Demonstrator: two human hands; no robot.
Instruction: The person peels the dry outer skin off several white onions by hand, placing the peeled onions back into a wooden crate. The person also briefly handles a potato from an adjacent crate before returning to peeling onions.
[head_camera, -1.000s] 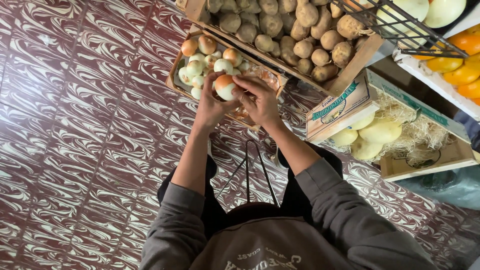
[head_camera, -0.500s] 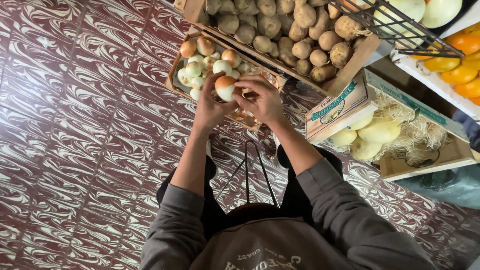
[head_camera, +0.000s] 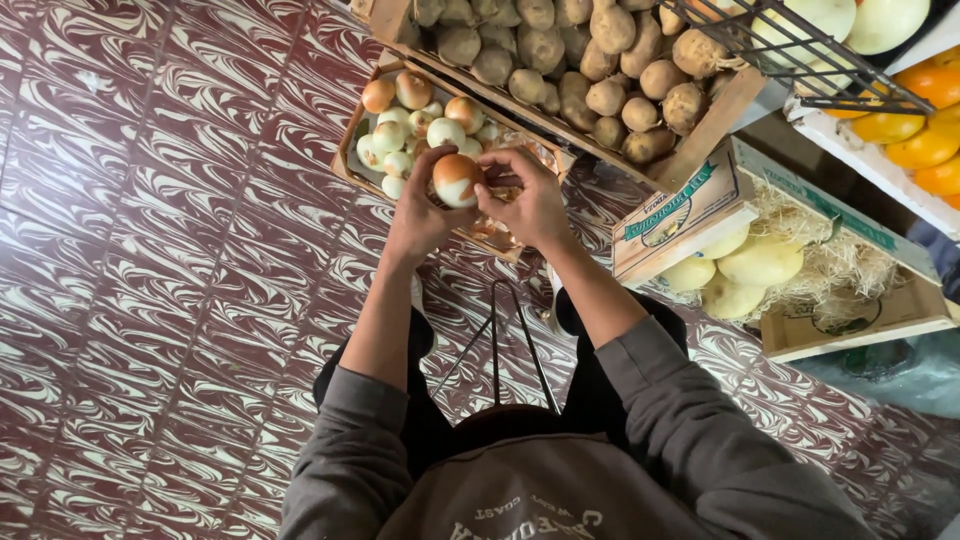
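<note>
Left hand (head_camera: 420, 215) cups a round, half-peeled orange-white onion (head_camera: 458, 180); right hand (head_camera: 530, 200) pinches its papery skin (loosened already); a slack cupping grip could drop it into the wooden onion crate (head_camera: 352, 150)

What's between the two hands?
In the head view, a half-peeled onion sits between the left hand and right hand, over the onion crate.

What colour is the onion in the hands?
The onion is white with an orange-brown patch; head view.
</note>
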